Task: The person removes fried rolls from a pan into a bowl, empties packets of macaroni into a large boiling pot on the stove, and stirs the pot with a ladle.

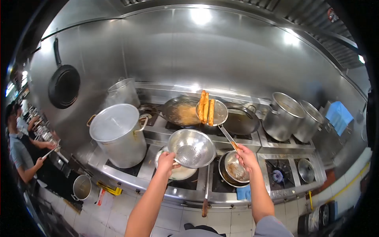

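My left hand [167, 162] is closed on the rim of a shiny metal bowl [192, 148], tilted over the front of the stove. In my right hand [246, 157] is the handle of a round strainer [222, 114]. Several long, golden-brown fried rolls [205, 108] lie across the strainer, their ends reaching past its rim. The strainer is above the back burners, between a wok of bubbling oil [179, 112] on the left and a wok of dark oil [241, 123] on the right. Beneath the bowl, a pan of pale liquid [183, 173] is partly hidden.
A large lidded pot [120, 136] stands left on the stove [258, 148]; tall pots [283, 118] stand at right. Nested pans [237, 168] sit near my right forearm. A burner flame [278, 176] shows at front right. Co-workers [25, 150] stand at far left.
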Action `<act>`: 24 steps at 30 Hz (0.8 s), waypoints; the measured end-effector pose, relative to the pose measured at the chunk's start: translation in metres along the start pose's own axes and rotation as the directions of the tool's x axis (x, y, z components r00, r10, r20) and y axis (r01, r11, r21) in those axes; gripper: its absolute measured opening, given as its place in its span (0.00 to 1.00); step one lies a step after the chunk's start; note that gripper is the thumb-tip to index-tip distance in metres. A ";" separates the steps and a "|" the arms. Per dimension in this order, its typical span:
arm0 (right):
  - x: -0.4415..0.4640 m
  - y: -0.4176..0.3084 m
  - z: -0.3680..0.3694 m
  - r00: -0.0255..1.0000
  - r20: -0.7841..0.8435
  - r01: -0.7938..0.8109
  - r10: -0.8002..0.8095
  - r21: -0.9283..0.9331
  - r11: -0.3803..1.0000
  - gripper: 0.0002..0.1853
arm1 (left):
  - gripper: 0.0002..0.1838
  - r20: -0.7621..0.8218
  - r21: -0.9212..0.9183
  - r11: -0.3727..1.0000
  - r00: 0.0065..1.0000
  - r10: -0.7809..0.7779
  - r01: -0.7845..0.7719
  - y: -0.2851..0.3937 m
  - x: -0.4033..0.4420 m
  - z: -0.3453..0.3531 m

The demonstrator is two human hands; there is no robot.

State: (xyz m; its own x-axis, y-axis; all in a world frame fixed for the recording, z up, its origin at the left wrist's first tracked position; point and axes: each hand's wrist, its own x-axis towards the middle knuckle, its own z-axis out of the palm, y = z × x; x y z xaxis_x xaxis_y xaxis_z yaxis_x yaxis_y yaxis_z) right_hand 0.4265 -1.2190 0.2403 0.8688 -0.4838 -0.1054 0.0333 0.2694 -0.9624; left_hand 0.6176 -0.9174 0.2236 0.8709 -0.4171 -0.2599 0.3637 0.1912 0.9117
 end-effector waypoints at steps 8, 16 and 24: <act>-0.182 0.070 -0.015 0.909 -0.273 0.105 -0.315 -0.581 0.807 0.25 | 0.07 0.163 0.061 0.993 0.981 -0.108 0.100 -0.044 0.011 0.083; -0.272 0.123 -0.014 0.720 -0.498 -0.024 -0.483 -0.714 0.699 0.24 | 0.06 0.208 0.148 0.986 0.973 -0.105 0.075 -0.127 -0.053 0.080; -0.286 0.079 -0.008 0.820 -0.572 0.036 -0.039 -0.017 0.999 0.20 | 0.05 0.274 0.034 0.992 0.953 -0.128 0.123 -0.127 -0.116 0.046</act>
State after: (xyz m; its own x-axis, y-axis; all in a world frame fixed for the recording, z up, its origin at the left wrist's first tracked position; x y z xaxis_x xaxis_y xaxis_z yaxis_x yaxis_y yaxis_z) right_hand 0.1771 -1.0661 0.1920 0.4283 -0.8830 -0.1920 0.0560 0.2380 -0.9696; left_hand 0.4551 -0.9339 0.1527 0.6928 -0.6659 -0.2769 0.4567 0.1079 0.8830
